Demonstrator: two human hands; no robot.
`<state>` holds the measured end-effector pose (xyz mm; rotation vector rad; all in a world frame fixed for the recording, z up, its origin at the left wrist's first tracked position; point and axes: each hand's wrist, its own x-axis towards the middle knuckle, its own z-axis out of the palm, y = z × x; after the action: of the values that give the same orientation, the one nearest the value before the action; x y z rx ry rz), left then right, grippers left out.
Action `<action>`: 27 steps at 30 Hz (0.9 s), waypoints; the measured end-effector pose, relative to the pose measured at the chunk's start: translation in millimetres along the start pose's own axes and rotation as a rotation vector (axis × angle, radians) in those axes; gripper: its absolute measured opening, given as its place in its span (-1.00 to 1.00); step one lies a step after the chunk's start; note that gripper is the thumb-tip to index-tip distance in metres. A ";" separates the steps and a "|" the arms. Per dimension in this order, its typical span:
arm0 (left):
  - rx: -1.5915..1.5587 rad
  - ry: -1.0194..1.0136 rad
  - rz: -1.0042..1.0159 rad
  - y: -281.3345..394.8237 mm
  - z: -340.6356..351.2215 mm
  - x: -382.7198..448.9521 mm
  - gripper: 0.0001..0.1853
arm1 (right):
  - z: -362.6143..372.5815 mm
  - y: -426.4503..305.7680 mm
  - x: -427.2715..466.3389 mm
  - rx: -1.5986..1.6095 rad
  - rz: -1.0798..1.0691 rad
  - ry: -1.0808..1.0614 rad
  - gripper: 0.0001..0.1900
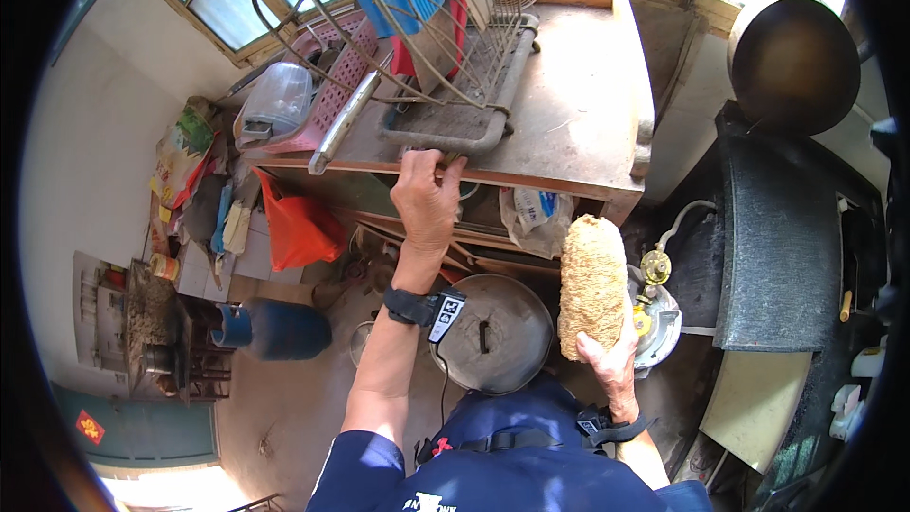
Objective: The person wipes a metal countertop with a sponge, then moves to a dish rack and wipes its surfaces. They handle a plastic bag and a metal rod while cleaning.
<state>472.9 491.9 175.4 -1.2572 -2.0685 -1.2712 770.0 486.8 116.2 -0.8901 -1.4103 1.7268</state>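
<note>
My right hand [617,366] grips the lower end of a dried loofah [591,281], a thick, fibrous tan cylinder held roughly upright in front of the cabinet. At the front edge of the wooden cabinet [569,128], my left hand [429,199] has its fingers curled and pinched together. A small dark bit shows by its fingertips, but what they touch is mostly hidden. Just beyond that hand stands a wire dish rack [490,135] on a grey tubular base, holding a blue plastic item [416,0] and a cleaver-like blade [435,57]. A metal-handled tool [345,124] lies left of it.
A pink basket [334,96] with a clear container sits on the cabinet's left. Below are a red bag [295,227] and a round metal lid [490,341]. A blue gas cylinder [284,328] is at left; another cylinder with a regulator [655,267], a dark counter [778,242] and a wok [793,67] are at right.
</note>
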 end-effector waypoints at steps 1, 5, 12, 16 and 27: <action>0.012 0.014 0.005 -2.3 0.2 0.8 -0.78 | -0.9 -5.8 0.9 -0.013 -0.022 -0.014 -0.14; 0.045 0.031 -0.001 -6.7 4.8 0.7 -0.82 | -7.8 -38.0 8.2 -0.103 -0.100 -0.070 -0.15; -0.048 -0.015 -0.026 3.8 -7.2 -21.4 -0.82 | -20.3 -108.9 35.3 -0.240 -0.260 -0.050 -0.02; -0.125 -0.099 0.075 8.7 -29.5 -46.8 -0.83 | -13.5 -143.5 55.6 -0.370 -0.454 0.013 -0.11; -0.170 0.015 0.125 -22.5 -142.9 -39.3 -0.82 | 31.3 -166.7 124.8 -0.799 -0.421 0.160 -0.25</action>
<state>458.2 346.4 208.4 -1.4219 -1.8715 -1.4174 698.6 602.5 277.1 -1.0005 -2.0318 0.7441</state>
